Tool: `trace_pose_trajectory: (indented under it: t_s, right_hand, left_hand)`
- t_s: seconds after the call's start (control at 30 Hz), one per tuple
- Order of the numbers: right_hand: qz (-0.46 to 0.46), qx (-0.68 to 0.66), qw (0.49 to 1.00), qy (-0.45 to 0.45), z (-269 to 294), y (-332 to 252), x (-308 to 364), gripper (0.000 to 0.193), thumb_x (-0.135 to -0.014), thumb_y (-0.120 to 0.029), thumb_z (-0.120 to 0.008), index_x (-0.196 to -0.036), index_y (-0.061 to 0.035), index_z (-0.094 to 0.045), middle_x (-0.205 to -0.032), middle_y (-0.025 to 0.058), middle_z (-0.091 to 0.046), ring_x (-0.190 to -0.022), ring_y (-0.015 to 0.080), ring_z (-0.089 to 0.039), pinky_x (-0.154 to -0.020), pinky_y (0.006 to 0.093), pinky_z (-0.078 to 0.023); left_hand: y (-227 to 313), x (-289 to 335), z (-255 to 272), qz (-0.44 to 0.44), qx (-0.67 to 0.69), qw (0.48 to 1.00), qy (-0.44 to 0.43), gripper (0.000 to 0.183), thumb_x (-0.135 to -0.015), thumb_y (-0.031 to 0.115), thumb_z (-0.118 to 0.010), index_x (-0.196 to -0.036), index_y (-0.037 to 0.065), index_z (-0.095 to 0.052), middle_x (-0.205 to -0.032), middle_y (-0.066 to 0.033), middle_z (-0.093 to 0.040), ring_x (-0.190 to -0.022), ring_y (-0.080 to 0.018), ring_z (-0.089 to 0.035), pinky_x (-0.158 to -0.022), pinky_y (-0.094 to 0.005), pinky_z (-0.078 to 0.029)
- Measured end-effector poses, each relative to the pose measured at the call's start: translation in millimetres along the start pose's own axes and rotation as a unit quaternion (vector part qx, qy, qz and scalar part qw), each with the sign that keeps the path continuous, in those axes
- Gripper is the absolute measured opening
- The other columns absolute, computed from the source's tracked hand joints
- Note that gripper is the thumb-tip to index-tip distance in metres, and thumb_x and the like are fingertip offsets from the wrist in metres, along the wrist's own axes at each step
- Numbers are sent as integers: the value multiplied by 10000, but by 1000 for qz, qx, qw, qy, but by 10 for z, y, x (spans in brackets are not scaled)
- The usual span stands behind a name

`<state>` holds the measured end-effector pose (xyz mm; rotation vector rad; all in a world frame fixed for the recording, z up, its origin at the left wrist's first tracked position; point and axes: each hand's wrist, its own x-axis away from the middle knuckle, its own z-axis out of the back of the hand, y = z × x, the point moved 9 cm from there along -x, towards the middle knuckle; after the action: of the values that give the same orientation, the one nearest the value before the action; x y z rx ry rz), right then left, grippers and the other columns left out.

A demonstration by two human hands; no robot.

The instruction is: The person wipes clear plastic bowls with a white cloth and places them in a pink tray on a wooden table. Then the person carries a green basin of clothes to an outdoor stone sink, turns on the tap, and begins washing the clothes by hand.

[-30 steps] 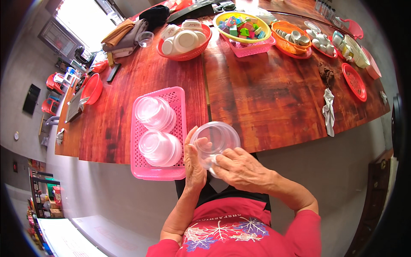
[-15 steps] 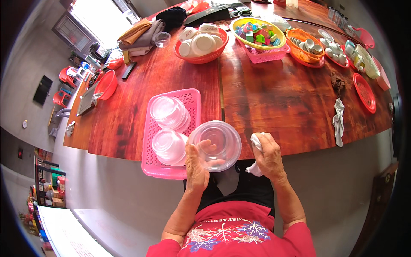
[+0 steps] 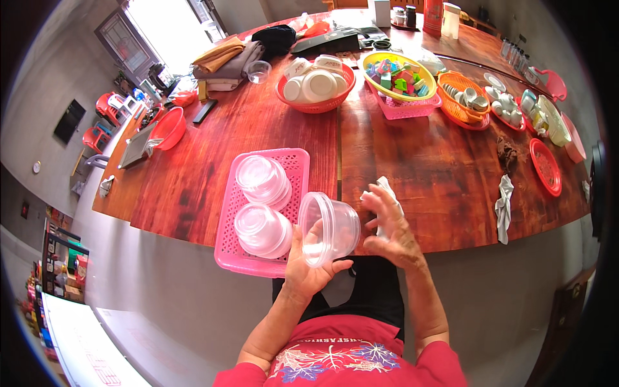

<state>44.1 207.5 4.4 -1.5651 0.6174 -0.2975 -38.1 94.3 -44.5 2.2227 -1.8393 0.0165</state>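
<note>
The left grip (image 3: 307, 273) holds a clear, round plastic bowl (image 3: 344, 227) beside a pink, perforated plastic basket (image 3: 245, 264); slackening could drop it, the right grip (image 3: 396, 237) (near a crumpled white cloth (image 3: 385, 182)) being spread.

Leftward, pink basket (image 3: 297, 173) blocks left hand (image 3: 309, 274)

I see a clear bowl (image 3: 343, 226) tipped sideways in the left hand (image 3: 308, 272), white cloth (image 3: 389, 191) at the right hand (image 3: 394, 235).

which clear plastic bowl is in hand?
The tilted bowl in the left hand; two inverted stacks sit in the pink basket, another bowl beside the folded cloths.
</note>
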Motion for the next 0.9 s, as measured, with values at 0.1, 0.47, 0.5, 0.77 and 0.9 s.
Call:
trace_pose_trajectory:
  t_s: [0.1, 0.47, 0.5, 0.77, 0.9]
  right_hand:
    - [45, -114, 988, -97, -364, 47, 21, 1086, -605, -164, -833, -1441, -106, -141, -1425, 134, -265, -1292, 234, -316, -1021, 388, -315]
    - [73, 45, 996, -19, -489, -107, -438, 896, -639, -111, -774, -1377, -26, -275, -1345, 153, -382, -1209, 237, -433, -972, 356, -404]
    - [100, 140, 985, -34, -592, -209, -531, 903, -626, -129, -782, -1375, -41, -286, -1334, 161, -390, -1217, 261, -423, -980, 371, -393]
    - [181, 366, 902, -140, -980, -185, -830, 902, -578, -158, -794, -1356, -80, -343, -1317, 172, -409, -1233, 333, -384, -1015, 412, -353]
    - [153, 391, 889, -185, -1125, -131, -857, 911, -579, -168, -782, -1367, -92, -333, -1280, 207, -423, -1206, 369, -399, -998, 421, -365]
  left_hand:
    - [-130, -12, -49, 31, 49, 998, -32, 637, -908, 582, -295, -1356, 129, -291, -1334, -167, -402, -1173, -363, -467, -785, -566, -506]
    - [41, 308, 213, -24, -160, 976, 147, 718, -875, 626, -357, -1267, 24, -375, -1220, -226, -464, -1114, -354, -500, -835, -511, -487]
    - [149, 444, 292, -89, -199, 964, 153, 493, -925, 468, -431, -1137, 24, -465, -1066, -170, -535, -959, -263, -579, -753, -410, -525]
    - [1293, 1239, -357, -489, -651, 497, 300, 480, -796, 190, -666, -1197, 46, -445, -1191, -127, -420, -1097, -214, -412, -879, -350, -367]
    - [1478, 1086, -325, -432, -764, 369, 306, 737, -721, 290, -741, -1322, 74, -375, -1337, -209, -298, -1254, -350, -285, -1000, -463, -281]
